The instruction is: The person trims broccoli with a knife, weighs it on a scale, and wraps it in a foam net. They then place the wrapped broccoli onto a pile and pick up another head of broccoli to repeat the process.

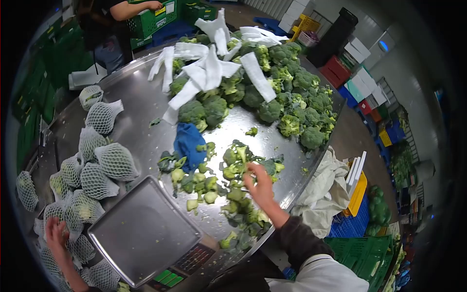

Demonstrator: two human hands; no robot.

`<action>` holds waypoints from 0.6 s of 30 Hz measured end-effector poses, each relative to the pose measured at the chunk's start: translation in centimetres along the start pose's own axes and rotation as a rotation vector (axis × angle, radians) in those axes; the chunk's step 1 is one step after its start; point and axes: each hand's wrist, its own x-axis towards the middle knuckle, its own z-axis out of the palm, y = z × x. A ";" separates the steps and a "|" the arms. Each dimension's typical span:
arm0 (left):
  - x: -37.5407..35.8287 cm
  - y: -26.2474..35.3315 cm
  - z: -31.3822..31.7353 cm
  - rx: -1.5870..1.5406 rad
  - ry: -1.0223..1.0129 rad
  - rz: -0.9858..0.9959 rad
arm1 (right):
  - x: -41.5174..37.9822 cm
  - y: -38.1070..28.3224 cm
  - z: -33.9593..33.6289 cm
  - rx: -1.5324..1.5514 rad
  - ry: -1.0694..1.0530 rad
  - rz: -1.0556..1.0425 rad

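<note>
My right hand (262, 189) is over the trimmings, thumb and fingers apart, fingertips close to a pale-stalked broccoli piece (242, 155). Cut stalk pieces and leaves (238, 207) lie around and below it on the steel table (146, 109). At the lower left, my left hand (57, 238) has its fingers spread over the netted broccoli heads (80, 207), touching or just above the nearest ones. Between my hands stands a weighing scale with a steel pan (146, 231), nothing on the pan. A blue cloth (189, 146) lies beside the cut stalks.
Loose broccoli heads (306, 109) are piled at the table's far side, with white foam net sleeves (211, 68) on top. Another person (109, 29) stands beyond the table by green crates (151, 24). To the right are a pale sack (321, 194), a blue crate (348, 226) and green crates (362, 258).
</note>
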 end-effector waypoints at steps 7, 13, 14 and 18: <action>-10.7 1.0 8.0 0.036 -0.091 -0.127 | 11.1 18.4 -15.1 -0.647 0.364 0.081; -16.1 6.0 23.2 -0.037 -0.328 -0.137 | 13.8 28.4 -20.7 -0.799 0.226 0.175; -17.3 6.7 26.2 -0.045 -0.431 -0.142 | 13.8 28.8 -21.0 -0.635 0.183 0.186; -22.3 5.7 36.6 -0.060 -0.844 -0.225 | 10.4 23.9 -20.5 -0.436 0.183 0.079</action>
